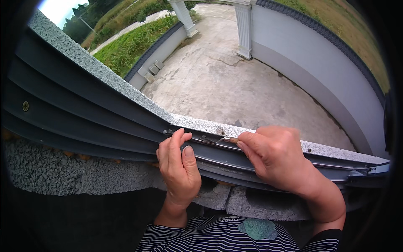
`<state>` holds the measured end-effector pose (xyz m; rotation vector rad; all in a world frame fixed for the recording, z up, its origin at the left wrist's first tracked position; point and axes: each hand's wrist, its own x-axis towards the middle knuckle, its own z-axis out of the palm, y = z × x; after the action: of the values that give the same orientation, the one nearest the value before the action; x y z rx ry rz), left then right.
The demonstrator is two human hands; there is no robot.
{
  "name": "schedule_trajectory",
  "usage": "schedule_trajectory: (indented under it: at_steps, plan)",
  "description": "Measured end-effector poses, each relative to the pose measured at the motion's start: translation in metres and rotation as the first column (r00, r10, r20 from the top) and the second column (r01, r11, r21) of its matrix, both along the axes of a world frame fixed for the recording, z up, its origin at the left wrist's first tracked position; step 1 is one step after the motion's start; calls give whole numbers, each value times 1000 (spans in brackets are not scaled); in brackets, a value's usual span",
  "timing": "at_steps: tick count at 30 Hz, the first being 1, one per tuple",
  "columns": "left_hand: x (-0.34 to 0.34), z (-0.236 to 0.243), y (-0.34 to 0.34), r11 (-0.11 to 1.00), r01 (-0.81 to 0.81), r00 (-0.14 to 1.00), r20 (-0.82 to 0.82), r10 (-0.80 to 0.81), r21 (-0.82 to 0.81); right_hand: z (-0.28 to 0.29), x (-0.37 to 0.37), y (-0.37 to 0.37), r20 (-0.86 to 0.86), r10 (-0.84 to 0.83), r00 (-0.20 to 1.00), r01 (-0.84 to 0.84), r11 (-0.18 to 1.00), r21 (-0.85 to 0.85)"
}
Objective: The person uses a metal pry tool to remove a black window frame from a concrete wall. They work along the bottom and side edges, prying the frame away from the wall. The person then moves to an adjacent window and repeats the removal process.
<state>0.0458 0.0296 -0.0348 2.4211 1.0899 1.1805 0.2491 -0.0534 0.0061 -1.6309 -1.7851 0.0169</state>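
My right hand [275, 155] is closed around the short wooden handle of a small trowel [230, 140], held between thumb and fingers. Its thin metal neck bends down to a narrow blade that lies along the dark window track [235, 158], close to the track's outer edge. Just left of the blade, my left hand [178, 168] is raised with its fingers stretched up and the thumb apart. Nothing shows in that hand, and its fingertips are near the track's corner. Whether they touch the frame, I cannot tell.
A speckled stone sill [201, 125] runs outside the track. The frame's dark upright side [75, 101], with a screw [25, 106], spreads to the left. Rough blocks [247, 206] lie on the near side. Beyond the opening, far below, are a concrete yard [214, 88] and a white wall [310, 59].
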Motion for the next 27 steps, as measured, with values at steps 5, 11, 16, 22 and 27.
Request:
schedule_trajectory:
  at_steps: [5,11,16,22,27]
  plan:
    - [0,0,0,1000,10,1000,-6,-10,11,-6,3,3,24,-6,1000,6,1000,-20]
    - [3,1,1,1000,7,1000,-13,-7,1,-14,-1,3,82,15,997,-15,1000,0]
    - [4,2,0,1000,-12,995,-97,12,-4,-22,-5,5,164,16,986,-34,993,110]
    - [5,3,-1,999,-37,993,-115,39,20,-27,-8,4,266,5,964,-59,979,195]
    - [4,4,-2,999,-37,994,-99,41,35,-31,-7,7,215,19,976,-67,974,218]
